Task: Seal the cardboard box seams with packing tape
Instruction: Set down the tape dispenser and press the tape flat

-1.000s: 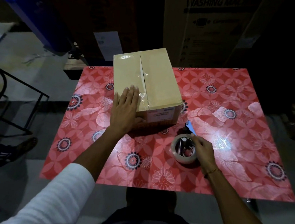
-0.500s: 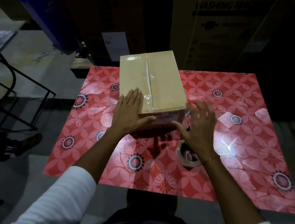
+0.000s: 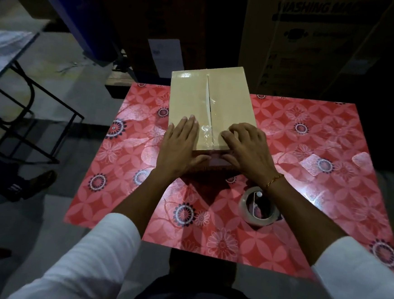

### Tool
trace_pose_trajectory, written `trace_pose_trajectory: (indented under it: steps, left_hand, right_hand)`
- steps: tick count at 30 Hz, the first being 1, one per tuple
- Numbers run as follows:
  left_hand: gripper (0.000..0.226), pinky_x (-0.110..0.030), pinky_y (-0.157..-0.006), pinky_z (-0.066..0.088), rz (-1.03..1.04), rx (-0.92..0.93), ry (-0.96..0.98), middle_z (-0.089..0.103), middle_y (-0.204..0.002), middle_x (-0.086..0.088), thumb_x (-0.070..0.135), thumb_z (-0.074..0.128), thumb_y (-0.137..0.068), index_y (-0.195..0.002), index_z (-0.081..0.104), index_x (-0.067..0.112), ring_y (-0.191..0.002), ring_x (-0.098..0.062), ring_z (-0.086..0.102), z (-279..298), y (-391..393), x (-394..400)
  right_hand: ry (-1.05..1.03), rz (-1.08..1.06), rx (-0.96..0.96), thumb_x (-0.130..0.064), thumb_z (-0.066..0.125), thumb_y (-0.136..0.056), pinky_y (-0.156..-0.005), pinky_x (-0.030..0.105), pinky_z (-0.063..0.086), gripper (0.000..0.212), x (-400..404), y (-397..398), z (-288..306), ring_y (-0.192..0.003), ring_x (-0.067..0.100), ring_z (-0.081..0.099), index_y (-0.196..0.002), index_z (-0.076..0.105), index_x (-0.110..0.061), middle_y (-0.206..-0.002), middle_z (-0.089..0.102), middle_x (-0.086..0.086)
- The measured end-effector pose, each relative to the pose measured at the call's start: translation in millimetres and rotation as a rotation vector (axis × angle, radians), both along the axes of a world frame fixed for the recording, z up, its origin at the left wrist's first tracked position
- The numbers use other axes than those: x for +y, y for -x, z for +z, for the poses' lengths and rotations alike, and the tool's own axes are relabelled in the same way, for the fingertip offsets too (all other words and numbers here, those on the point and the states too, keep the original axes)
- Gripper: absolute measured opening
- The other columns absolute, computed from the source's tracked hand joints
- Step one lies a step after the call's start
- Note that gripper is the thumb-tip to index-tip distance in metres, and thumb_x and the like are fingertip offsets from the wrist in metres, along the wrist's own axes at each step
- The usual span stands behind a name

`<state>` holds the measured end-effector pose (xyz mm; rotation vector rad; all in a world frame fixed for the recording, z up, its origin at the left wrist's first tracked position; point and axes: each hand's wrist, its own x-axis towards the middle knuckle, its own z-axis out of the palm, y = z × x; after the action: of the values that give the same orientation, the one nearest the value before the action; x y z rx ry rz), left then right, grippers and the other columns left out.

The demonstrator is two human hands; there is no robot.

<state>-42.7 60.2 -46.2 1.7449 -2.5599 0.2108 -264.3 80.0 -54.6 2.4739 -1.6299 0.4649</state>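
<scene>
Dim storeroom bkgd: a big carton (image 3: 317, 41) printed "WASHING MAC…" is seen at the rear, a blue bin (image 3: 68, 4) at upper left, a black metal frame (image 3: 29, 112) at left. Center is taken up by a table (image 3: 332, 160) covered w/ red floral oilcloth. The cardboard box (image 3: 228, 100) is set at the table's far-middle, long axis running away from the viewer, flaps closed; its center seam (image 3: 208, 107) is covered w/ clear packing tape (image 3: 204, 131), glossy and wrinkled near the near edge. The left hand (image 3: 179, 148) is laid flat on the box top, left of the seam, fingers extended and together, thumb wrapped onto the near face; nothing is gripped. The right hand (image 3: 247, 151) is placed right of the seam, fingers curled w/ tips pressed on the top, thumb on the near face; nothing is held. A gold bracelet (image 3: 274, 180) is worn on the right wrist. The tape roll (image 3: 258, 208) is left flat on the table near the box, under the right forearm, untouched. White sleeves (image 3: 93, 259) are seen on both arms.
</scene>
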Motion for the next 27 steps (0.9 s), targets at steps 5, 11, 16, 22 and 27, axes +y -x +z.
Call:
trace_pose_trajectory:
  steps: [5, 11, 16, 22, 27]
  left_hand:
    - [0.103, -0.050, -0.117, 0.016, -0.027, -0.034, -0.037, 0.016, -0.161, -0.013, 0.064, 0.063, -0.080, -0.153, 0.025, 0.003, -0.148, -0.029, 0.014, -1.2, -3.1, 0.0]
    - [0.106, -0.051, -0.117, 0.018, -0.026, -0.046, -0.056, 0.017, -0.161, -0.014, 0.052, 0.075, -0.076, -0.153, 0.024, 0.001, -0.148, -0.031, 0.015, 4.4, -1.3, 1.9]
    - [0.103, -0.051, -0.117, 0.017, -0.039, -0.037, -0.046, 0.015, -0.162, -0.014, 0.066, 0.059, -0.081, -0.154, 0.023, 0.002, -0.148, -0.030, 0.013, 1.2, -2.4, 0.1]
    - [0.099, -0.053, -0.116, 0.017, -0.004, 0.038, -0.012, 0.021, -0.160, -0.013, 0.078, 0.023, -0.088, -0.152, 0.029, 0.003, -0.148, -0.028, 0.017, 0.9, 5.4, 1.7]
    - [0.096, -0.055, -0.114, 0.022, -0.035, -0.004, 0.001, 0.027, -0.158, -0.017, 0.074, 0.021, -0.088, -0.148, 0.035, 0.000, -0.145, -0.033, 0.022, -2.1, 3.3, -2.4]
  right_hand:
    - [-0.008, 0.003, 0.034, -0.049, 0.079, -0.073, -0.096, 0.045, 0.037, 0.066, 0.6, 1.5, -0.9, -0.125, 0.032, 0.046, -0.127, 0.054, -0.020, -0.131, 0.053, 0.008]
    - [0.022, -0.121, -0.003, -0.084, 0.042, -0.081, -0.086, 0.046, 0.037, 0.074, -5.0, -20.9, 4.7, -0.109, 0.031, 0.051, -0.114, 0.059, -0.019, -0.117, 0.056, 0.006]
    - [-0.008, -0.085, 0.059, -0.081, 0.053, -0.077, -0.081, 0.044, 0.036, 0.071, -14.3, -16.1, 7.0, -0.105, 0.032, 0.050, -0.112, 0.057, -0.019, -0.114, 0.055, 0.007]
    - [-0.060, 0.078, 0.094, -0.057, 0.074, -0.078, -0.083, 0.043, 0.039, 0.062, -20.3, 13.1, 11.0, -0.115, 0.033, 0.047, -0.126, 0.053, -0.023, -0.128, 0.055, 0.008]
    - [-0.093, 0.068, 0.066, -0.046, 0.078, -0.076, -0.084, 0.042, 0.038, 0.062, -17.5, 13.6, 10.2, -0.118, 0.032, 0.045, -0.129, 0.053, -0.025, -0.131, 0.054, 0.006]
